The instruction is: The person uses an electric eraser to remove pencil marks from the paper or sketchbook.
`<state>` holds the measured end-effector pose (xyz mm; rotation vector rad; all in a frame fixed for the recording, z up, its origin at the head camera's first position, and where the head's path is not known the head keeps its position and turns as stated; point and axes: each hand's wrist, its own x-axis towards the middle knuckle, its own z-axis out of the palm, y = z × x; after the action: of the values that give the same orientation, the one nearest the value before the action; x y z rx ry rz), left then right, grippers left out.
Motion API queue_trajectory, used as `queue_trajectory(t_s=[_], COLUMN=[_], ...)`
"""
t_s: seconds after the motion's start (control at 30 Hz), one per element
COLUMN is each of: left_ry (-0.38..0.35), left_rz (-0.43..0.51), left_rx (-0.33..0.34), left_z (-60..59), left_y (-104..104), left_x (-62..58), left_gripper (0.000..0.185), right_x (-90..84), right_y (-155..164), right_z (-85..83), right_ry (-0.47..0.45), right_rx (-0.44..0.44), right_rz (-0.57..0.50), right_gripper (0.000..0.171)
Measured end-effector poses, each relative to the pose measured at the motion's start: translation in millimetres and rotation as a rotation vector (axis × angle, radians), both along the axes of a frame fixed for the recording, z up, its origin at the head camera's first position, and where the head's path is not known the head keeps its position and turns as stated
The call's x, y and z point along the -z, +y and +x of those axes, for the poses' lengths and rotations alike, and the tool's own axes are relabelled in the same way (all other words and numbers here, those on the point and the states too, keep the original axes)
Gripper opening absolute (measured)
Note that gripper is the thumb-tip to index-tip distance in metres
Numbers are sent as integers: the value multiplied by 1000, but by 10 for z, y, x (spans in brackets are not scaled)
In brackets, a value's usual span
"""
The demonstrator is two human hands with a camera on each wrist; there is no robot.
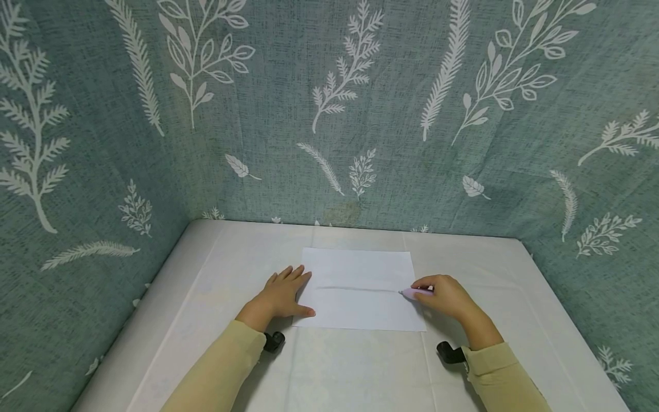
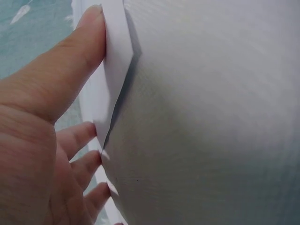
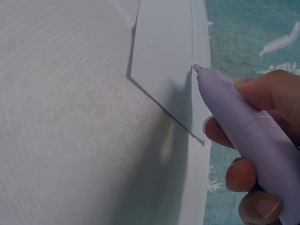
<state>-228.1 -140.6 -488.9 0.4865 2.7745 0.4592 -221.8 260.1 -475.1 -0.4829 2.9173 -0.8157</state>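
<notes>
A white sheet of paper [image 1: 360, 269] lies flat on the white-covered table. Across its middle runs a faint grey line, a mark or a crease; I cannot tell which. My left hand [image 1: 285, 297] rests at the paper's left edge with fingers spread, the thumb on its lower left part. The right hand [image 1: 447, 294] grips a thick lavender pen [image 3: 248, 124] between thumb and fingers. The pen's narrow grey tip is at the right end of the line, on or just over the paper. In the left wrist view, the thumb [image 2: 82, 51] touches the paper's edge.
The white table cover [image 1: 360, 372] spreads around the paper and shows fold lines. A teal curtain with white leaf patterns [image 1: 283, 114] hangs behind and along both sides. A black wrist camera mount [image 1: 275, 342] sits under the left wrist, another [image 1: 450, 352] by the right.
</notes>
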Motion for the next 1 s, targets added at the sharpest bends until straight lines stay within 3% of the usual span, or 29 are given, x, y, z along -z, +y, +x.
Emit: queue_trajectory(t_s=[0.77,1.0], left_ry=[-7,-12], left_rz=[-14,-9], left_rx=[-10,-8], left_z=[-11,-11], left_y=[-10,-1], left_x=[28,27], left_gripper=[103,102], right_x=[-48,-35], right_y=[-64,-60], right_z=[31,25], right_ry=[2,8], right_rx=[-25,17], right_rz=[25,24], right_gripper=[19,22])
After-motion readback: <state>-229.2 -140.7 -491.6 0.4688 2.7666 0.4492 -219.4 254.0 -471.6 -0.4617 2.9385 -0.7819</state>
